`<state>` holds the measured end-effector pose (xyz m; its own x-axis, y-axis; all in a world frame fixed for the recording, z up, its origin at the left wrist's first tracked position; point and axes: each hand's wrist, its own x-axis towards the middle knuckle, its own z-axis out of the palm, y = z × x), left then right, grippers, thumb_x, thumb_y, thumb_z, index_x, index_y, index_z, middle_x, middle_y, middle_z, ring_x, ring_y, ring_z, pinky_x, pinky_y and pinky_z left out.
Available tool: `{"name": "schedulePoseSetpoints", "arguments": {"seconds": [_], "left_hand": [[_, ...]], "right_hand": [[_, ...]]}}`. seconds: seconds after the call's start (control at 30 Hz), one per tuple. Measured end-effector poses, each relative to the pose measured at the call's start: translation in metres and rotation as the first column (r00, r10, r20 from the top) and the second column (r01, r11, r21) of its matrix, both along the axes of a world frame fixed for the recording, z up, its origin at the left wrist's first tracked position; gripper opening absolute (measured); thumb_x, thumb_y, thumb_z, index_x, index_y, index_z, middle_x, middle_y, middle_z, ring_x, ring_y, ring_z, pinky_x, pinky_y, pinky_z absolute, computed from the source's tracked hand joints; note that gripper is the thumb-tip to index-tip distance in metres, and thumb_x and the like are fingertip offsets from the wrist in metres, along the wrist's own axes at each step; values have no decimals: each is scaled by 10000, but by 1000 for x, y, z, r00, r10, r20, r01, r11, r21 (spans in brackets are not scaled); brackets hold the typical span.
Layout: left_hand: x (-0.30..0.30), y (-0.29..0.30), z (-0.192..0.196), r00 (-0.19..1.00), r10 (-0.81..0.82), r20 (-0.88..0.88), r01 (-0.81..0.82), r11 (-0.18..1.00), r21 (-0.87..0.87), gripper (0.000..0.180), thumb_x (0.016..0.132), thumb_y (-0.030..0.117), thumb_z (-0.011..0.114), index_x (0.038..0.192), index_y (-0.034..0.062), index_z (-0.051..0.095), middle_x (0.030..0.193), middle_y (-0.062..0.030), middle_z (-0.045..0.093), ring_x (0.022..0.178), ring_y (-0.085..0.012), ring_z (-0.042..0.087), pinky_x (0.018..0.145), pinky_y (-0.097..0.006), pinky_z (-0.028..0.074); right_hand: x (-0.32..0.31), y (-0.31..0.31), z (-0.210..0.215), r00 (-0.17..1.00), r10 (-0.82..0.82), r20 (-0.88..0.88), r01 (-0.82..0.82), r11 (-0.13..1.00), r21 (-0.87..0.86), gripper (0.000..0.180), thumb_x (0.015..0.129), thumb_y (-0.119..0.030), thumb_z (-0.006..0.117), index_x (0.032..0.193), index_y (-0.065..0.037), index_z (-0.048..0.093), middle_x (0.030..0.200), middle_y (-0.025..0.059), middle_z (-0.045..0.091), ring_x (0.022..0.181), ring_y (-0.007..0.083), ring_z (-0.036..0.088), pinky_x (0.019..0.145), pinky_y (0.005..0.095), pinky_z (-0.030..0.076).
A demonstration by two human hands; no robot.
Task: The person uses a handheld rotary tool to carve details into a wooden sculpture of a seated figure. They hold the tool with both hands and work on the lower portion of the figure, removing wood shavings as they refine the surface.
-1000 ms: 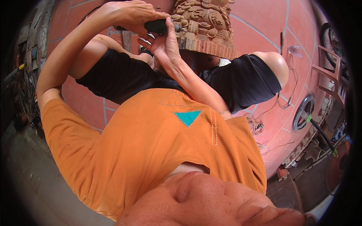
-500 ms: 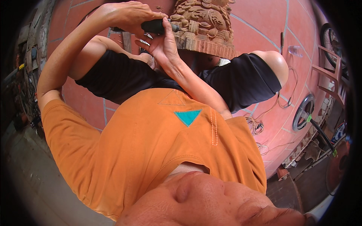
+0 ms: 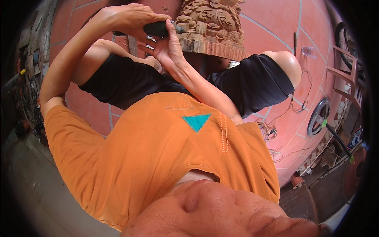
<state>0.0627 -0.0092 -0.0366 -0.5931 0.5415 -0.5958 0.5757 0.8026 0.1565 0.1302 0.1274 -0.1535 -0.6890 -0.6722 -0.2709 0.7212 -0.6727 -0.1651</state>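
A carved reddish-brown wooden figure (image 3: 211, 21) with deep relief and a flat, pale-grained base (image 3: 215, 49) stands beyond my bent legs. My left hand (image 3: 132, 17) is wrapped round the rear of a dark cylindrical grinder-like power tool (image 3: 156, 29). Its narrow nose points right, at the carving's left side just above the base. My right hand (image 3: 169, 53) steadies the front of the tool, thumb on its near end and fingers beneath. Whether the tip touches the wood is too small to tell.
Red tiles cover the floor. On the right lie a thin dark rod (image 3: 295, 43), a clear plastic cup (image 3: 309, 52), tangled cords (image 3: 267, 132) and a round grey ring-shaped base (image 3: 318, 117). A pink plastic chair (image 3: 347, 75) stands near a wheel (image 3: 344, 43). Clutter lines the left edge.
Both hands and the power tool have shifted slightly left along the carving's side. The carving stays where it was.
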Motion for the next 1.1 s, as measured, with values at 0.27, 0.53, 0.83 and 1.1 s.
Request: {"name": "schedulePoseSetpoints", "arguments": {"seconds": [0.27,0.53,0.83,1.1], "left_hand": [[0,3,4,1000,14,6,-14,1000,-4,753,787,380,720,1429,175,386,1027,-133,656,919,-310,639,826,-410,508],[0,-2,0,999,29,25,-30,999,24,761,793,414,716,1433,174,383,1006,-131,653,922,-300,621,840,-407,492],[-4,-11,-9,990,78,117,-70,995,-70,797,777,430,725,1440,168,370,1039,-128,642,966,-295,603,866,-408,479],[-5,-11,-8,997,40,70,-42,999,16,786,776,397,731,1443,198,366,1063,-130,648,955,-307,612,862,-414,473]], "right_hand": [[0,-1,-3,1000,2,-22,-2,1000,1,611,871,-565,584,1269,-126,433,1215,119,530,1061,338,598,901,556,509],[-1,-3,-8,1000,10,-16,-10,1000,-5,615,876,-548,591,1286,-126,414,1221,122,525,1067,353,592,904,557,507],[-1,-8,-13,999,44,5,-44,999,-20,598,878,-539,594,1275,-124,429,1201,120,538,1058,338,591,903,558,507],[-4,-9,-16,998,45,43,-44,998,-37,586,878,-526,601,1268,-118,441,1189,122,549,1055,337,594,896,546,515]]}}
